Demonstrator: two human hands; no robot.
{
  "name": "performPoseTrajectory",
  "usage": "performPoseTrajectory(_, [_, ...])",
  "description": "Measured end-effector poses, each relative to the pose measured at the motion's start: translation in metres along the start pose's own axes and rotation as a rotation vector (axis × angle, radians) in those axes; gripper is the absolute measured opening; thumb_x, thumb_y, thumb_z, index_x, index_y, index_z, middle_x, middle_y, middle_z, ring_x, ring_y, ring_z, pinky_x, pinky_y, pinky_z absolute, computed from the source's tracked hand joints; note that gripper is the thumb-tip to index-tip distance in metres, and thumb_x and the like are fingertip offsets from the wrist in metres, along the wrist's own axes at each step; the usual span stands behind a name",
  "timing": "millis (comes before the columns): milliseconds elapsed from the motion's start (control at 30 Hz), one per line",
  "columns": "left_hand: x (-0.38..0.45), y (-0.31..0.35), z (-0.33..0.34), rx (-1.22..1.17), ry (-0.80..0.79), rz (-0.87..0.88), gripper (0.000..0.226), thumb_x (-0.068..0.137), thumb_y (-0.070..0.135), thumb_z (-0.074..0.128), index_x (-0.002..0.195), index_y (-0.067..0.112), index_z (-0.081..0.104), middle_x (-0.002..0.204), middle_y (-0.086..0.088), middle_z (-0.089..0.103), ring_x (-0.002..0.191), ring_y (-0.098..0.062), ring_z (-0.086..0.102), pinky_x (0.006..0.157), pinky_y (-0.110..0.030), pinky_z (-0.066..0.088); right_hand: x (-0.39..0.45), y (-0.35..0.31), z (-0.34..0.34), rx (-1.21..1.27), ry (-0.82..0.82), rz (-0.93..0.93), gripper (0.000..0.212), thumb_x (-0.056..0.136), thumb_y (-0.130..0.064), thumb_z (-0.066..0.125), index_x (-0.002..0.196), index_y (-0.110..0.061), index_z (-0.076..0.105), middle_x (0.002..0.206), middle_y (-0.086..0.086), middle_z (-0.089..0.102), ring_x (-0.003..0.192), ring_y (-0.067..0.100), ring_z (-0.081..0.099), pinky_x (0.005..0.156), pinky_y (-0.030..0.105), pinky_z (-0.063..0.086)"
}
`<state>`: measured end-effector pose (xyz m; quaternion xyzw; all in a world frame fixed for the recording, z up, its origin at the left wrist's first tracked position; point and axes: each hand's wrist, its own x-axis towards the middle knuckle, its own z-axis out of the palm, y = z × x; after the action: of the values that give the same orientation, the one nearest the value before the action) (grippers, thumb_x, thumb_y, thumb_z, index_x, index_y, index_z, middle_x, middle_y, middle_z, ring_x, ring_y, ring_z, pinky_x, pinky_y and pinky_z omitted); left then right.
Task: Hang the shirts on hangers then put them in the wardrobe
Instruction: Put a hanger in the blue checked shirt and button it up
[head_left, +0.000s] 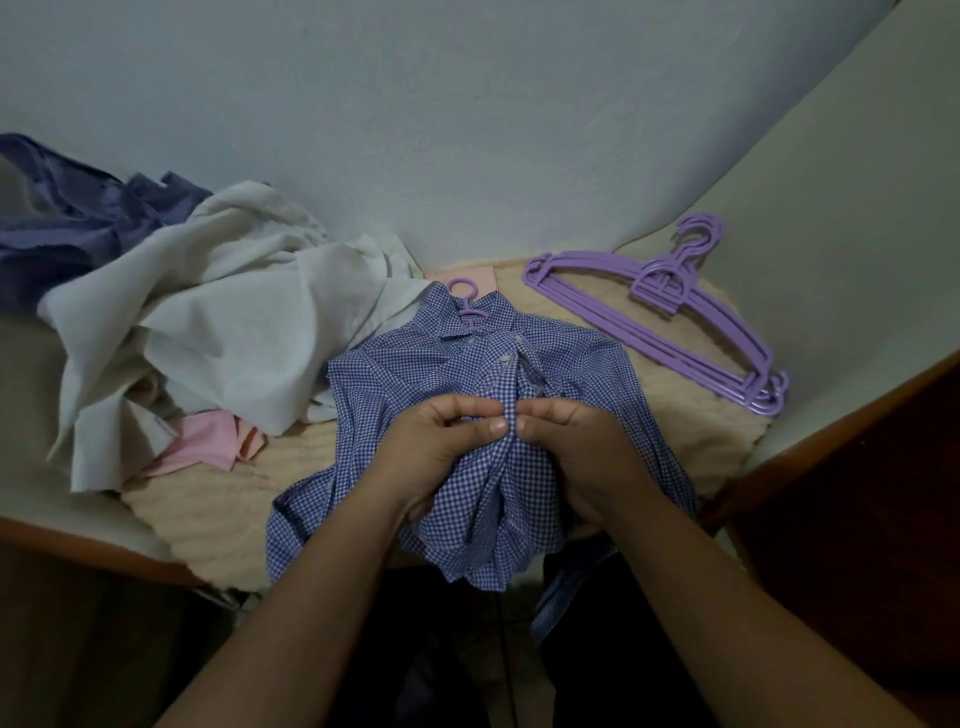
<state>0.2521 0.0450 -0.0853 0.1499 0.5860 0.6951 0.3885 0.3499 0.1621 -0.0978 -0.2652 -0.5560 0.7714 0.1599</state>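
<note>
1. the checked shirt (415, 374) lies front up on the beige blanket (218, 499), at the near edge of the bed, its hem hanging over the edge toward the person. a purple hanger (464, 300) is already inside it, with only the hook showing at the collar.
2. the left hand (441, 441) and the right hand (576, 447) meet at the front opening, about mid-chest. each pinches one edge of the cloth between thumb and fingers, seemingly doing up a button.
3. the cloth looks thin, light and limp. it bunches under the hands, so it will likely sag and slide unless it is held by a firm part.
4. the best place to lift it is probably the hook, with the collar steadied so that the shoulders stay on the hanger.
5. spare hangers (675, 312) lie stacked to the right, well apart from the shirt. a pile of clothes (208, 312) sits to the left, its white cloth touching the shirt's shoulder.
</note>
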Motion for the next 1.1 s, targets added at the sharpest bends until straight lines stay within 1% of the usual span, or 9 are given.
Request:
performPoseTrajectory(133, [0.001,0.000,-0.001,0.060,-0.028,0.064,0.017,0.058,0.003,0.072,0.070,0.013,0.075,0.073,0.004,0.072,0.076,-0.008,0.069,0.071,-0.016,0.053,0.001,0.001,-0.003,-0.002,-0.026,0.013,0.013,0.084,0.003,0.061,0.093,-0.004,0.068,0.097,0.018,0.070,0.098,0.032,0.066,0.092,0.044,0.050])
performPoseTrajectory(333, [0.003,-0.003,-0.002,0.119,-0.032,0.114,0.018,0.056,0.005,0.074,0.069,0.018,0.078,0.072,0.011,0.065,0.078,-0.007,0.066,0.076,-0.017,0.053,0.004,0.002,0.000,0.005,0.014,0.025,0.013,0.083,0.003,0.063,0.095,0.001,0.067,0.097,0.022,0.070,0.096,0.032,0.066,0.089,0.041,0.052])
performPoseTrajectory(500, [0.003,-0.002,-0.003,0.185,-0.033,0.133,0.021,0.053,0.014,0.078,0.072,0.022,0.079,0.082,0.001,0.057,0.085,-0.014,0.061,0.087,-0.028,0.051,0.006,-0.001,-0.002,0.027,-0.050,0.046,0.014,0.082,0.006,0.061,0.082,-0.007,0.065,0.080,0.012,0.068,0.080,0.025,0.063,0.079,0.038,0.050])
performPoseTrajectory(633, [0.002,-0.002,-0.005,0.227,-0.040,0.145,0.022,0.054,0.015,0.079,0.073,0.025,0.079,0.086,-0.004,0.054,0.086,-0.016,0.058,0.087,-0.030,0.049,0.004,-0.002,-0.004,0.034,-0.110,0.036,0.009,0.084,0.001,0.061,0.086,-0.006,0.066,0.082,0.010,0.071,0.084,0.024,0.065,0.082,0.037,0.050])
performPoseTrajectory(767, [0.002,-0.005,-0.006,0.245,-0.032,0.137,0.024,0.052,0.019,0.079,0.073,0.031,0.079,0.088,0.004,0.055,0.094,-0.013,0.057,0.093,-0.029,0.048,0.004,-0.001,-0.005,-0.016,-0.092,0.018,0.009,0.079,-0.003,0.068,0.087,-0.007,0.066,0.084,0.010,0.071,0.087,0.023,0.067,0.085,0.037,0.051])
performPoseTrajectory(833, [0.003,-0.007,-0.006,0.273,-0.039,0.139,0.031,0.049,0.027,0.082,0.079,0.033,0.079,0.094,0.005,0.058,0.106,-0.019,0.057,0.101,-0.033,0.046,0.005,0.000,-0.005,-0.078,-0.054,-0.003,0.009,0.080,-0.001,0.068,0.084,-0.009,0.066,0.080,0.009,0.070,0.082,0.021,0.066,0.082,0.037,0.050])
performPoseTrajectory(900, [0.004,-0.009,-0.007,0.267,-0.028,0.125,0.033,0.048,0.027,0.082,0.081,0.033,0.079,0.100,0.003,0.060,0.115,-0.023,0.057,0.104,-0.036,0.045,0.005,0.000,-0.005,-0.136,-0.031,-0.027,0.009,0.080,-0.001,0.068,0.080,-0.010,0.066,0.077,0.008,0.069,0.077,0.019,0.064,0.078,0.036,0.051])
performPoseTrajectory(1033, [0.006,-0.010,-0.010,0.216,-0.055,0.071,0.029,0.054,0.016,0.079,0.080,0.027,0.080,0.102,0.001,0.063,0.115,-0.022,0.058,0.101,-0.032,0.047,0.003,0.000,-0.005,-0.124,-0.047,-0.070,0.013,0.080,0.003,0.067,0.075,-0.009,0.063,0.069,0.005,0.067,0.070,0.015,0.063,0.071,0.029,0.051])
performPoseTrajectory(1100, [0.005,-0.009,-0.010,0.183,-0.089,0.052,0.026,0.063,0.007,0.076,0.084,0.022,0.079,0.100,0.001,0.064,0.105,-0.010,0.063,0.090,-0.022,0.051,0.004,0.000,-0.005,-0.081,-0.068,-0.072,0.018,0.081,0.007,0.064,0.072,-0.009,0.061,0.065,0.002,0.066,0.067,0.013,0.063,0.069,0.027,0.051])
